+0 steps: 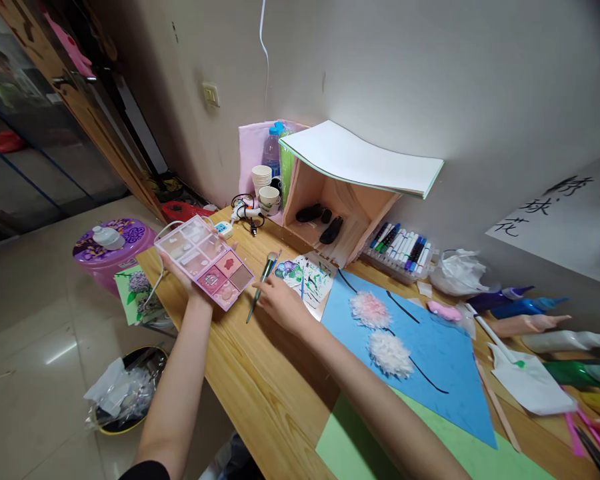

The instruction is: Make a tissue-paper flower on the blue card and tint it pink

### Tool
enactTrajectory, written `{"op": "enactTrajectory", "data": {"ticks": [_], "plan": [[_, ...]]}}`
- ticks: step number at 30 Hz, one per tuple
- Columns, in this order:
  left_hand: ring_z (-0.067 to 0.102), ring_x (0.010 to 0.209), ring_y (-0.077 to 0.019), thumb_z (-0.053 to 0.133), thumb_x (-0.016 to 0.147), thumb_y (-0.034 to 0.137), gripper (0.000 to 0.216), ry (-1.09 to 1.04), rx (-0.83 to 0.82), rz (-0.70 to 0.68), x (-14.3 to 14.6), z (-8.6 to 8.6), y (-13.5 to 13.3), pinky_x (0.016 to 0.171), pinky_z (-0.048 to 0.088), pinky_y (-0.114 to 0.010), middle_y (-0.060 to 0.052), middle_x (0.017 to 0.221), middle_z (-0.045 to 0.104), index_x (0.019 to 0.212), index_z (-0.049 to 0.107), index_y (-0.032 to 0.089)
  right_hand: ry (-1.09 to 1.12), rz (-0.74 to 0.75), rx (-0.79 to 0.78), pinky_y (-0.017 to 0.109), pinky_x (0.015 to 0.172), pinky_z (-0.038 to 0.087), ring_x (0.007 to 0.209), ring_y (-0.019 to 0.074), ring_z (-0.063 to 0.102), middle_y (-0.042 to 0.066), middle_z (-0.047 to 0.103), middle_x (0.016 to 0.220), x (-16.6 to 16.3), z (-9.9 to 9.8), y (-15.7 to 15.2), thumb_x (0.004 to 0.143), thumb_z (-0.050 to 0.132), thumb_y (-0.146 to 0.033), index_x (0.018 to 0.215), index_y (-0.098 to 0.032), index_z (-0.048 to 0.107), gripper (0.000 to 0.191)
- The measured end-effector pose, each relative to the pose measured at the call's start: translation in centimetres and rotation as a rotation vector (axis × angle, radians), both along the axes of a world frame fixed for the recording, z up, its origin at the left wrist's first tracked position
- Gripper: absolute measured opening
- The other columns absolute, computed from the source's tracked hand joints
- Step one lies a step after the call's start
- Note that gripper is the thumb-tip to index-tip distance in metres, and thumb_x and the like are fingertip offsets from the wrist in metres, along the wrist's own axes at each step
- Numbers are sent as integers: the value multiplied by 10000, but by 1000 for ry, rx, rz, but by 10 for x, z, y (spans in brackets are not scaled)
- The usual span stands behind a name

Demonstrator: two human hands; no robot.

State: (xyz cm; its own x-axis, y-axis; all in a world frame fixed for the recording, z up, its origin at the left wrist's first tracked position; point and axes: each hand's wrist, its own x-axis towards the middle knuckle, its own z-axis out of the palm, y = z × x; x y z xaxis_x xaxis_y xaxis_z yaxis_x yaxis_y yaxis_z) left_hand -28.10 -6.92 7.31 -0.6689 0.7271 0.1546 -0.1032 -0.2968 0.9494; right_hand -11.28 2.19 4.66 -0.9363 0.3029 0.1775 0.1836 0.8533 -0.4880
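An opened eyeshadow palette [226,279] with pink and brown pans and a clear lid rests in my left hand [181,275], tilted above the table's left edge. My right hand [280,301] is at the handle of a makeup brush [267,272], its fingers bent together over it; the brush looks close to the tabletop. Right of that hand, a blue sheet [430,347] carries a pink fluffy flower [370,309] and a white fluffy flower [391,354] with black stem lines. A paint-marked paper [316,283] lies just beyond my right hand.
A peach box [345,213] with a white pad [365,157] on top stands against the wall. Markers [403,248] sit beside it. Paper cups [269,199], cables and a power strip [223,229] are behind the palette. Paint bottles [535,325] line the right side.
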Motion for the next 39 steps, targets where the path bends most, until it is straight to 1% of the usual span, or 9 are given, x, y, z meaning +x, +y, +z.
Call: {"op": "enactTrajectory", "data": {"ticks": [3,10,14,17,19,23,28,33,39], "plan": [[649,919,-230,582,732,601,497,5,18,17,-9,-10,-3,805,537,-414,-58,901,704,1066,633,237,-75,191,361,353,754,459,971,240,530,136,582,1025,-22,-6,1,905,407,-108,935,-135,601,198],[652,854,-218,525,733,656,518,-201,77,2,-11,-21,-1,760,538,-402,-59,846,696,1002,631,226,-65,402,632,294,598,433,834,206,547,100,603,887,-21,-6,16,923,373,-105,894,-137,569,201],[653,830,-226,461,723,712,561,-555,249,25,-2,-14,4,752,533,-417,-62,842,685,959,622,228,285,186,536,269,543,419,698,178,543,61,591,741,10,7,27,867,434,-98,804,-173,539,143],[653,834,-236,432,725,723,573,-734,420,35,9,-1,13,775,524,-436,-64,847,680,943,617,226,693,-111,299,280,627,473,716,166,566,37,589,750,40,30,25,827,480,-90,866,-195,529,122],[653,851,-243,427,735,713,562,-754,477,-9,20,8,24,801,517,-446,-64,851,678,948,617,229,875,-194,165,286,662,495,727,155,588,25,601,790,59,47,18,816,524,-85,937,-210,533,174],[647,912,-269,465,726,692,569,-774,459,-199,51,21,50,874,486,-458,-87,877,680,970,626,203,906,-230,-12,291,670,518,748,152,621,28,614,859,91,71,4,819,511,-62,1003,-223,552,248],[638,956,-275,456,728,700,595,-801,447,-370,92,30,76,943,447,-461,-100,953,685,990,639,198,845,-294,-90,284,667,519,735,146,623,17,611,847,118,71,10,835,510,-96,986,-216,557,199],[650,896,-245,450,735,709,622,-846,440,-456,121,37,96,955,440,-473,-106,972,690,1013,632,183,755,-369,-63,245,618,498,669,122,602,0,600,802,152,78,24,840,504,-131,927,-209,550,125],[651,936,-286,462,721,699,617,-880,346,-503,156,30,124,922,463,-480,-126,955,695,983,637,168,642,-424,35,216,564,460,608,104,580,-20,579,721,195,100,38,822,507,-139,858,-199,548,81]]}}
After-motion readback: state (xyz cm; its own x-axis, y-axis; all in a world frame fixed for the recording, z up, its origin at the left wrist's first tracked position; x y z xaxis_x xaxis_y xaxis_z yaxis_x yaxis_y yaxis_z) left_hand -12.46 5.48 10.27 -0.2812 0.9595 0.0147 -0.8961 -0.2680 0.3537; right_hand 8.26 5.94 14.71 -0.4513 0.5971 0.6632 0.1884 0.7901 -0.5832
